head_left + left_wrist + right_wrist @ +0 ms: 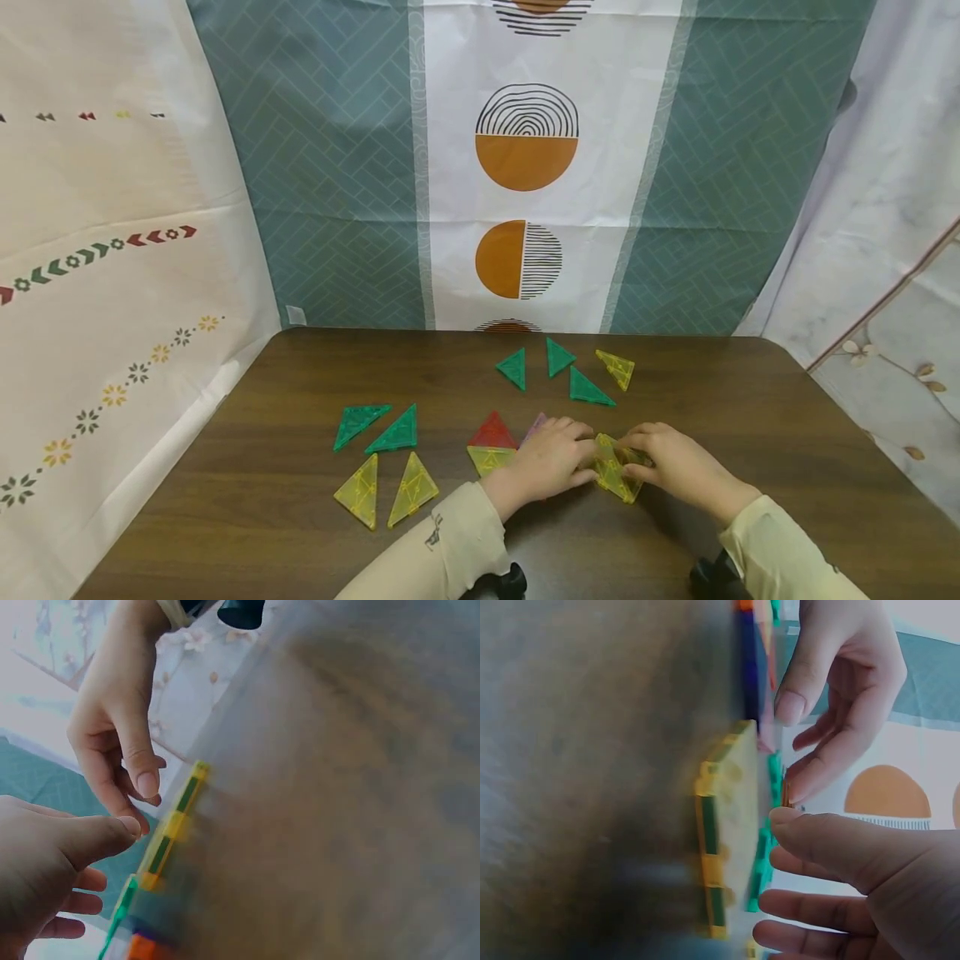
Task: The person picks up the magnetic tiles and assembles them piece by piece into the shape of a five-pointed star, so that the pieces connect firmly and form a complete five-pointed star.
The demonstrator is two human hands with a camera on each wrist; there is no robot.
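Observation:
Yellow translucent triangle tiles (611, 468) lie on the table between the two hands, partly covered by the right hand's fingers. In the right wrist view the yellow tile (731, 825) shows at a low angle, its side edge toward the camera. My left hand (551, 460) is at the tiles' left, thumb and forefinger apart and fingers loosely bent. From the right, my right hand (678, 467) reaches over them, thumb and fingers spread at their edge. Beside the left hand, a red triangle (492, 431) adjoins a yellow triangle (487, 458); a purple tile (536, 426) is mostly hidden.
Green triangles (590, 389) and one yellow triangle (617, 368) lie toward the back of the brown table (247, 467). On the left are two green triangles (395, 431) and two yellow ones (358, 492). Patterned cloth (337, 167) hangs behind the table.

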